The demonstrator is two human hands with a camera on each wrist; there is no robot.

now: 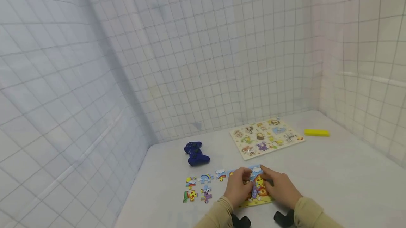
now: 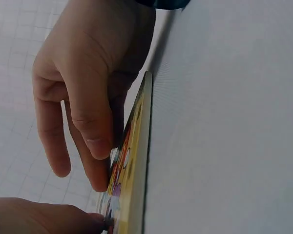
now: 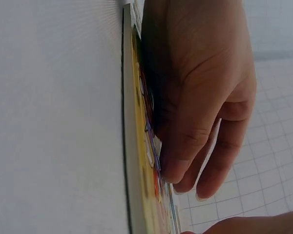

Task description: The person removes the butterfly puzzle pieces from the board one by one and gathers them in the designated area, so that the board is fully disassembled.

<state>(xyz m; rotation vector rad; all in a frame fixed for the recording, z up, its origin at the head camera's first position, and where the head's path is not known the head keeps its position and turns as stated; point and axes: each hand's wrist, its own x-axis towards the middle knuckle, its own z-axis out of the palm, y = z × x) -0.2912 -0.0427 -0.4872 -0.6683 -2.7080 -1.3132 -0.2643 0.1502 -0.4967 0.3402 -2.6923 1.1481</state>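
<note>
A colourful cartoon jigsaw puzzle [image 1: 259,199] lies flat in its thin board, near the table's front. Over its left part is my left hand [image 1: 238,187], its thumb and fingertips pointing down at the picture. My right hand [image 1: 281,188] rests at the right side of the board, with its fingertips on the surface. In the left wrist view the left hand's fingers are loosely bent and no piece shows between them. Low in the right wrist view, the right thumb [image 3: 178,165] touches the picture. Both hands hide parts of the puzzle.
Several loose jigsaw pieces [image 1: 206,194] lie left of the board. Behind them is a blue game controller [image 1: 196,154]. A wooden board with animal pictures [image 1: 263,137] lies at the back, and a yellow block [image 1: 317,133] at the far right. Grid-patterned cloth walls [image 1: 203,62] enclose the table.
</note>
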